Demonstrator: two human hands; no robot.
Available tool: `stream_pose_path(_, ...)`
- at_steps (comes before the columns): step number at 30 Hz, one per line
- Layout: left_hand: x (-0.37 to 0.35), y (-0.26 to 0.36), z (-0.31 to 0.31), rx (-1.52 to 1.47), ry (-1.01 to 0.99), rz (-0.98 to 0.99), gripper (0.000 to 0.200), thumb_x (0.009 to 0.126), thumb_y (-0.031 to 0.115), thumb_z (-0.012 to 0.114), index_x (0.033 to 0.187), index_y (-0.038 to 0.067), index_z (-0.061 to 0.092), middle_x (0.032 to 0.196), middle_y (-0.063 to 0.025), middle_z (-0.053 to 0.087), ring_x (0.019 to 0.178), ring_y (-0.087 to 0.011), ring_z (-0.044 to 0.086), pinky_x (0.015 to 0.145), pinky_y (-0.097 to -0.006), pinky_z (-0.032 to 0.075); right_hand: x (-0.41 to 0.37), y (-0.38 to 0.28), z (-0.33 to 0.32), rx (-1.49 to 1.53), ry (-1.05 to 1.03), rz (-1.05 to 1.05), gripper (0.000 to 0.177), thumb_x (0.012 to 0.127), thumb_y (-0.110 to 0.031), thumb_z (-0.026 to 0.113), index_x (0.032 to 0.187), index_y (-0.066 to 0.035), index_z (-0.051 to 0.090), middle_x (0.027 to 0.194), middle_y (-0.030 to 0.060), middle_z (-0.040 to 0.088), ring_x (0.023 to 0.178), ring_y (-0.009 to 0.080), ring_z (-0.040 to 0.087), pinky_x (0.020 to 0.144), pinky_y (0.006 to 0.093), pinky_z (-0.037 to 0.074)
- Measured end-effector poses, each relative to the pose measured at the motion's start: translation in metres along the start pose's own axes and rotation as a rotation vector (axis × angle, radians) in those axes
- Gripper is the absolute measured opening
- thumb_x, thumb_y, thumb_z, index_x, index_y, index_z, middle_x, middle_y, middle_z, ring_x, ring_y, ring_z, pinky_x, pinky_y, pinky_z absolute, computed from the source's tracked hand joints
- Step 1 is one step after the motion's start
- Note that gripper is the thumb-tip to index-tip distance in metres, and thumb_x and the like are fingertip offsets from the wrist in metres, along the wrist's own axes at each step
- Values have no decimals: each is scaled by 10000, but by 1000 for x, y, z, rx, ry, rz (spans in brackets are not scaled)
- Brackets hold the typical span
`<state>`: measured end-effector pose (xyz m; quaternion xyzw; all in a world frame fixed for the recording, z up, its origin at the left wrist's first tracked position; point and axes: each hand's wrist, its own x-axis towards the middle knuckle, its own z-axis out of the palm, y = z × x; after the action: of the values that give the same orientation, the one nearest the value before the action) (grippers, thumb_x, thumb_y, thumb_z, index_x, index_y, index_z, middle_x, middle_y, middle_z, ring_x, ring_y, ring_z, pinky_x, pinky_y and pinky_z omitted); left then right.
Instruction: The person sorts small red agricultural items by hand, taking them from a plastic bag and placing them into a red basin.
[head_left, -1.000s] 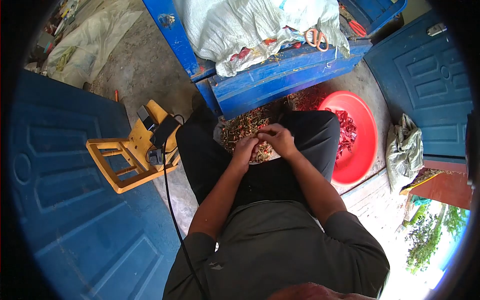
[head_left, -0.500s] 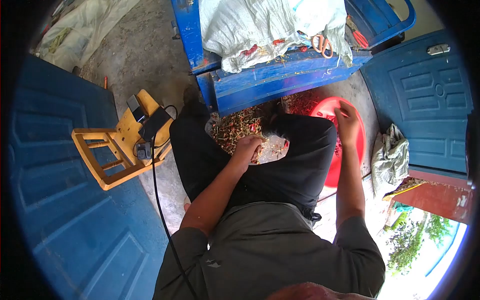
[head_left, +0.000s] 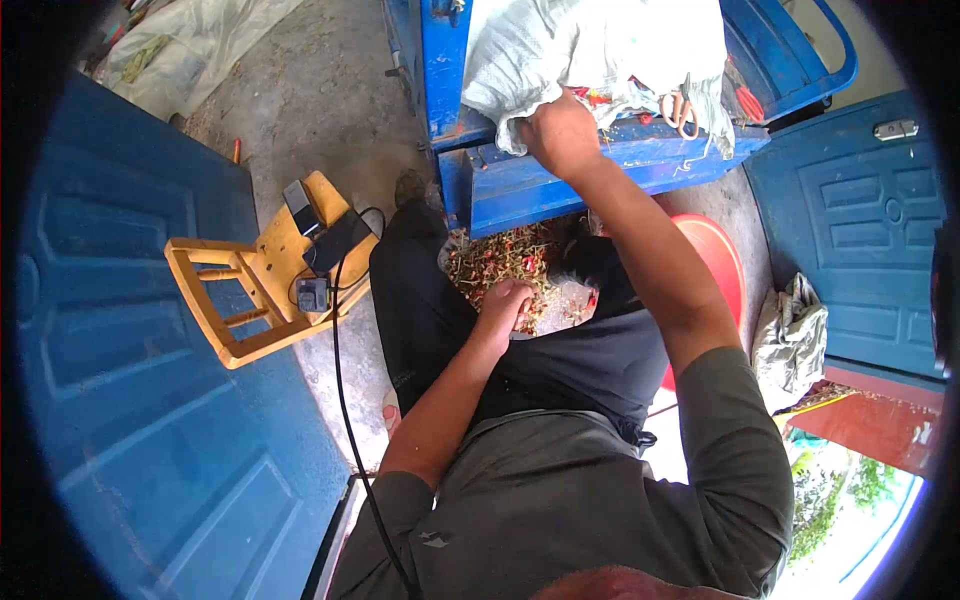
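Note:
My right hand (head_left: 563, 135) reaches up to the near edge of a white woven sack (head_left: 510, 70) on the blue cart bed. Its fingers are curled against the sack, and what they hold is hidden. Small red pieces that look like chilies (head_left: 597, 98) lie by the fingers. My left hand (head_left: 505, 305) is closed between my knees, over a heap of dry stems and red bits (head_left: 500, 262); whatever is in it cannot be made out. Beside my right knee stands a red basin (head_left: 715, 255), partly covered by my right forearm.
Orange-handled scissors (head_left: 680, 112) and a red-handled tool (head_left: 748, 103) lie on the cart (head_left: 620, 150). At left, a wooden chair (head_left: 275, 245) carries dark devices with a black cable (head_left: 340, 400) running to me. Blue doors (head_left: 150, 330) flank both sides. A crumpled sack (head_left: 790, 340) lies at right.
My right hand has moved from over the red basin up and left to the sack's edge. My left hand stays low over the stems. The whole view has shifted slightly.

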<state>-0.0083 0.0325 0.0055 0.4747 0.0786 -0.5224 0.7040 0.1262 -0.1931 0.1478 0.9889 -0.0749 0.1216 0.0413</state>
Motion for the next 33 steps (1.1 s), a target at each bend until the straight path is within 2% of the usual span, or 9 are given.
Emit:
stream_pose_path(2, 0, 2, 3, 13, -21, 15, 154, 942, 150, 560, 1004, 34, 639, 662, 39, 489, 493, -54, 393, 432, -237, 309, -6, 7, -6, -11, 12, -25, 188, 808, -234, 716, 896, -68, 719, 906, 150, 669, 926, 349, 622, 816, 447, 524)
stream_pose_path(4, 1, 1, 4, 12, -21, 17, 155, 941, 151, 559, 1001, 32, 638, 661, 40, 489, 492, -54, 392, 431, -237, 308, -12, 18, -5, 221, 285, -194, 103, 826, -156, 672, 894, -98, 722, 843, 101, 658, 898, 314, 627, 795, 429, 529)
stream_pose_path(9, 6, -2, 8, 21, -20, 11, 122, 909, 148, 588, 920, 49, 660, 654, 40, 518, 497, -42, 432, 434, -211, 324, -32, 25, -11, 305, 257, -211, 203, 806, -140, 709, 1008, -128, 694, 883, 85, 623, 894, 308, 620, 775, 417, 523)
stream_pose_path(17, 3, -1, 10, 51, -2, -33, 158, 935, 160, 564, 1002, 43, 646, 656, 50, 476, 495, -48, 383, 433, -230, 288, -45, 22, -24, 406, 221, -162, 258, 813, -148, 740, 1061, -120, 676, 1014, 87, 639, 941, 330, 622, 803, 400, 528)
stream_pose_path(20, 1, -1, 11, 24, -11, -7, 139, 895, 138, 579, 930, 35, 665, 644, 38, 503, 469, -47, 398, 421, -211, 304, -45, 29, -13, 564, 322, -64, 307, 869, -176, 731, 1156, -92, 660, 1068, 80, 657, 936, 285, 654, 816, 366, 532)
stream_pose_path(23, 1, -1, 11, 15, 1, -19, 141, 893, 135, 575, 932, 33, 665, 647, 37, 504, 474, -45, 392, 426, -210, 304, -50, 30, -27, 1411, 182, 299, 414, 955, -218, 677, 1329, -63, 591, 1069, 18, 655, 903, 123, 632, 766, 284, 527)
stream_pose_path(26, 5, -4, 12, 27, 14, -16, 138, 897, 134, 574, 937, 36, 663, 646, 40, 501, 477, -41, 390, 430, -205, 302, -63, 41, -43, 1742, 177, 555, 398, 964, -226, 657, 1328, -77, 596, 1092, 6, 653, 873, 104, 616, 747, 259, 523)
stream_pose_path(32, 6, -1, 15, 48, -8, -36, 135, 923, 138, 556, 939, 45, 652, 644, 41, 502, 465, -36, 382, 422, -206, 299, -132, 49, -50, 1857, 238, 634, 491, 942, -283, 671, 1342, -19, 565, 1078, 11, 664, 804, 89, 595, 669, 242, 497)
stream_pose_path(33, 6, -2, 14, 50, -25, -45, 134, 934, 145, 554, 963, 50, 645, 660, 41, 502, 488, -45, 388, 430, -222, 303, -152, 48, -45, 1800, 95, 667, 502, 930, -294, 685, 1334, -20, 573, 1064, 23, 674, 782, 90, 595, 662, 242, 494)
